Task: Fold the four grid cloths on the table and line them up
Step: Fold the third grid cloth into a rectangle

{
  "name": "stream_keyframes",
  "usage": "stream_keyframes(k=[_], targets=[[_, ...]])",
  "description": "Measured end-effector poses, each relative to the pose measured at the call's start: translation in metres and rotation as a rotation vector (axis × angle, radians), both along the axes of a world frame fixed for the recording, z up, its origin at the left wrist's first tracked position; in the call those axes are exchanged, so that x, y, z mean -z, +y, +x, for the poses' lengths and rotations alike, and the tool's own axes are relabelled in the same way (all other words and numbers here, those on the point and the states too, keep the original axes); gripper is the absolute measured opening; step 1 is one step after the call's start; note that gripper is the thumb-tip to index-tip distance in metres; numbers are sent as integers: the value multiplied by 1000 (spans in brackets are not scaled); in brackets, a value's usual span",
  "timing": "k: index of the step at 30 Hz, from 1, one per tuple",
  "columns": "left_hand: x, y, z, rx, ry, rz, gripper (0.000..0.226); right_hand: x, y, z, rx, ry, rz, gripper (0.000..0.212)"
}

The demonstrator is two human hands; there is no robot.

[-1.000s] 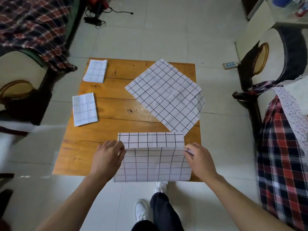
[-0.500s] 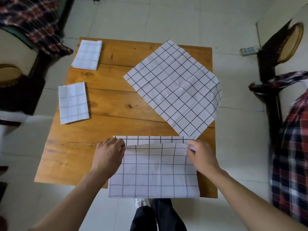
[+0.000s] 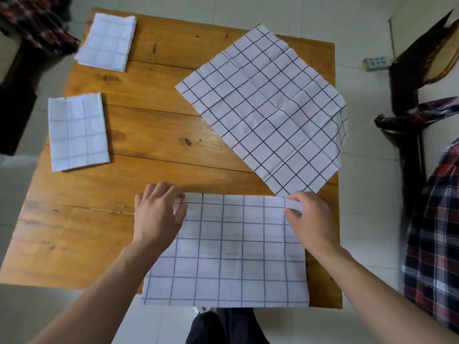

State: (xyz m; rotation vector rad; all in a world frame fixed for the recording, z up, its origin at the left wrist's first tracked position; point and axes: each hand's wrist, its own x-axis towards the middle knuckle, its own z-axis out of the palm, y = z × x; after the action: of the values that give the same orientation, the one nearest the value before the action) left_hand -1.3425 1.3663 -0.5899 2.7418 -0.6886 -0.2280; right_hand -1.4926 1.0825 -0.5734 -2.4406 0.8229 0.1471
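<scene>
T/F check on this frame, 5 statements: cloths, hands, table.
1. Two folded cloths, the far folded cloth and the near folded cloth, lie on the table's left side. True.
2. The unfolded cloth lies fully on the table. False: its right corner hangs over the edge.
3. Both the left hand and the right hand grip the far corners of the half-folded cloth. True.
4. The half-folded cloth sits at the table's far edge. False: it is at the near edge, overhanging it.
5. All four cloths are folded small. False: only two are.
</scene>
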Motion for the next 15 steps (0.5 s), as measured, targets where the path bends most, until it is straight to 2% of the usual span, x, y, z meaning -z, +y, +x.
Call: stream_keyframes(k=[4,9,12,15], targets=[[-4,3,3,-17,4,65,45,3,0,-1,-65,-45,-141,40],[-9,10,9,90,18,123,59,0,6,11,-225,-49,-185,41],[-10,8,14,121,30,158,61,3,9,18,-314,11,-197,44],[-11,4,17,148,24,188,48,4,11,23,-345,43,-221,39]])
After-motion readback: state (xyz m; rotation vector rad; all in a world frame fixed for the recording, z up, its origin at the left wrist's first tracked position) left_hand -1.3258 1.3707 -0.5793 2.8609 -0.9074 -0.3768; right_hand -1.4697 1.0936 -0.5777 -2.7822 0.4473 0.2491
